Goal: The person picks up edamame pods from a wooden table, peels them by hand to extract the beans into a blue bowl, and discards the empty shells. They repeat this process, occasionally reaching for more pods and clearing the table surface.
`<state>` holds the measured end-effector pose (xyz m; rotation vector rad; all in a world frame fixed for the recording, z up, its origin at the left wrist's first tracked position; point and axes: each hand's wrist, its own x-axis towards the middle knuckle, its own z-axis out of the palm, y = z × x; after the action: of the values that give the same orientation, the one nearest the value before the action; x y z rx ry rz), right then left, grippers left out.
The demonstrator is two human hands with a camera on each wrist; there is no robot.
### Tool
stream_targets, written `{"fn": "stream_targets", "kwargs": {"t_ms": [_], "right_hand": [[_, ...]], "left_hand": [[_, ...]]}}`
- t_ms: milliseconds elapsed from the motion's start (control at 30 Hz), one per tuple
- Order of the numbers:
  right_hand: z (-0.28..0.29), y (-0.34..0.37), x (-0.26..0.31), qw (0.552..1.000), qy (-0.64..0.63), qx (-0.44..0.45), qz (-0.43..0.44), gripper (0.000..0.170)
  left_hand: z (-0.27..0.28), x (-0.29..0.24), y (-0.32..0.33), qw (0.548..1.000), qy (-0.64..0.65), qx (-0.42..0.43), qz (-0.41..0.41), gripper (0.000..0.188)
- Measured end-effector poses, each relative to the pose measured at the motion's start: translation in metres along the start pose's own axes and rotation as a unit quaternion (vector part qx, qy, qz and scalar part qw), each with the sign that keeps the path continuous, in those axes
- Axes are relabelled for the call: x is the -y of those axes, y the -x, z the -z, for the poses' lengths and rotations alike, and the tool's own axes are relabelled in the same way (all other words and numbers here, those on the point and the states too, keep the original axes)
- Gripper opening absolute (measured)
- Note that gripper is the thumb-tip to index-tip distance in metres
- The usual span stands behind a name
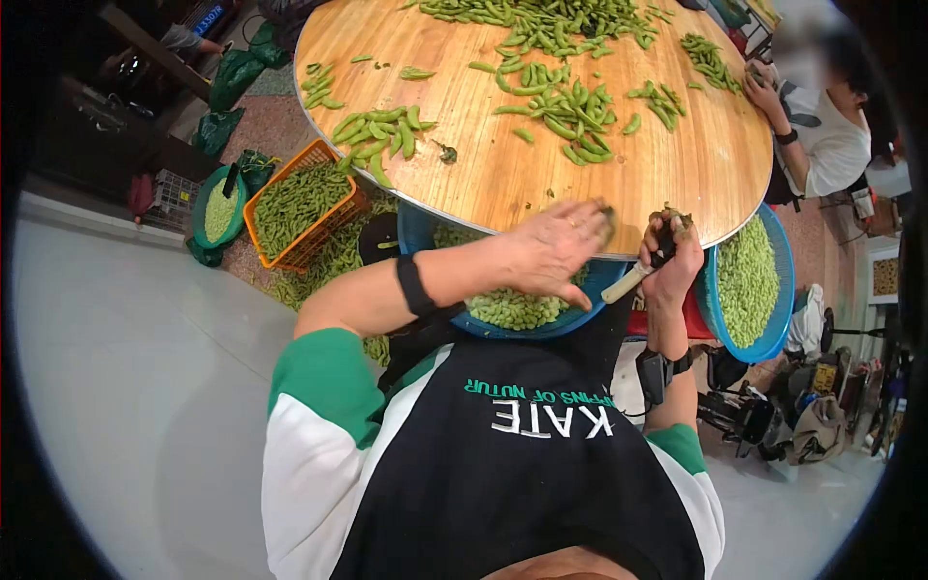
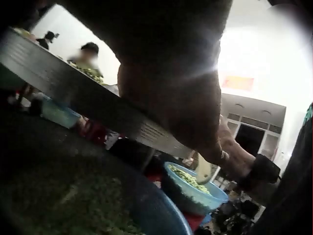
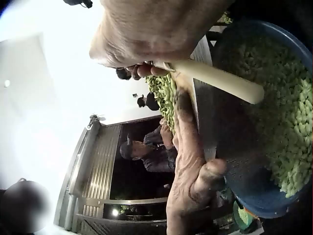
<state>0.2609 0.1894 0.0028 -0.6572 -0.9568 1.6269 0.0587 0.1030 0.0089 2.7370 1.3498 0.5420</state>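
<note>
My left hand [image 1: 561, 246] reaches over the near edge of the round wooden table [image 1: 483, 184], its fingers extended and thumb spread, nothing visible in its grasp. My right hand [image 1: 674, 261] grips a tool by the table edge. The tool's cream handle [image 1: 626, 284] sticks out towards the lower left; in the right wrist view a bit of metal shows where the handle [image 3: 220, 81] meets the fingers. Its working end is hidden by the hand. Below both hands stands a blue tub [image 1: 416, 227] with shelled green beans [image 1: 517, 309]. Green pods [image 1: 575, 116] lie in piles across the tabletop.
At the left, an orange basket [image 1: 307, 253] holds many pods, with a green basin [image 1: 205, 198] of shelled beans beyond it. A second blue tub [image 1: 787, 290] of beans stands at the right. Another person [image 1: 836, 145] sits at the table's right side.
</note>
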Motion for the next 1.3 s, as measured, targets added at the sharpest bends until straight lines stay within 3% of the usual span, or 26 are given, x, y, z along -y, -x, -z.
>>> {"fn": "stream_targets", "kwargs": {"t_ms": [133,200,233,300,367,400,467,500,567,700,867,1000,1067,1100,1167,1300], "right_hand": [[0.001,0.000,-0.005,1.000,0.021,0.013,0.017,0.016],[-0.001,0.000,-0.005,0.999,0.035,0.000,0.016,0.015],[-0.002,0.000,-0.006,0.999,0.033,-0.002,0.019,0.015],[-0.003,0.000,-0.010,0.998,0.058,0.016,0.023,0.014],[-0.006,0.002,-0.011,0.997,0.068,0.019,0.024,0.012],[-0.008,0.002,-0.011,0.996,0.082,0.024,0.030,0.012],[-0.010,0.002,-0.010,0.994,0.095,0.032,0.033,0.010],[-0.010,0.003,-0.010,0.994,0.097,0.032,0.033,0.010],[-0.011,0.002,-0.010,0.992,0.118,0.036,0.029,0.011],[-0.007,0.001,-0.006,0.991,0.125,0.053,0.009,0.017],[-0.030,0.017,-0.001,0.985,0.094,0.115,-0.082,0.035],[-0.054,0.026,-0.009,0.977,0.050,0.164,-0.128,0.038],[-0.065,0.028,-0.013,0.967,0.031,0.196,-0.160,0.039],[-0.068,0.027,-0.016,0.962,0.023,0.210,-0.175,0.040],[-0.077,0.027,-0.017,0.959,0.003,0.205,-0.198,0.038],[-0.074,0.028,-0.028,0.944,-0.055,0.212,-0.246,0.033]], "left_hand": [[0.036,0.036,0.049,0.990,-0.052,0.013,0.133,0.096],[0.045,0.070,0.082,0.970,-0.069,0.044,0.230,0.098],[0.064,0.080,0.087,0.942,-0.095,0.109,0.303,0.098],[0.069,0.115,0.108,0.891,-0.142,0.105,0.418,0.092],[0.078,0.128,0.108,0.867,-0.220,0.071,0.442,0.067],[0.082,0.132,0.101,0.867,-0.221,0.069,0.442,0.067],[0.083,0.135,0.076,0.925,-0.147,-0.083,0.341,0.036],[0.077,0.138,0.063,0.925,-0.146,-0.083,0.342,0.036],[0.061,0.141,0.033,0.944,-0.003,-0.165,0.285,0.020],[0.027,0.143,0.009,0.949,-0.051,-0.149,0.273,0.014],[0.028,0.142,0.026,0.925,-0.112,-0.160,0.327,0.014],[0.028,0.138,0.041,0.933,-0.033,-0.206,0.292,0.011],[0.041,0.114,0.041,0.867,0.259,-0.179,0.387,0.012],[0.046,0.099,0.040,0.867,0.261,-0.176,0.387,0.012],[0.051,0.063,0.037,0.715,0.558,-0.166,0.386,0.008],[0.045,0.030,0.039,0.653,0.636,-0.165,0.377,0.006]]}}
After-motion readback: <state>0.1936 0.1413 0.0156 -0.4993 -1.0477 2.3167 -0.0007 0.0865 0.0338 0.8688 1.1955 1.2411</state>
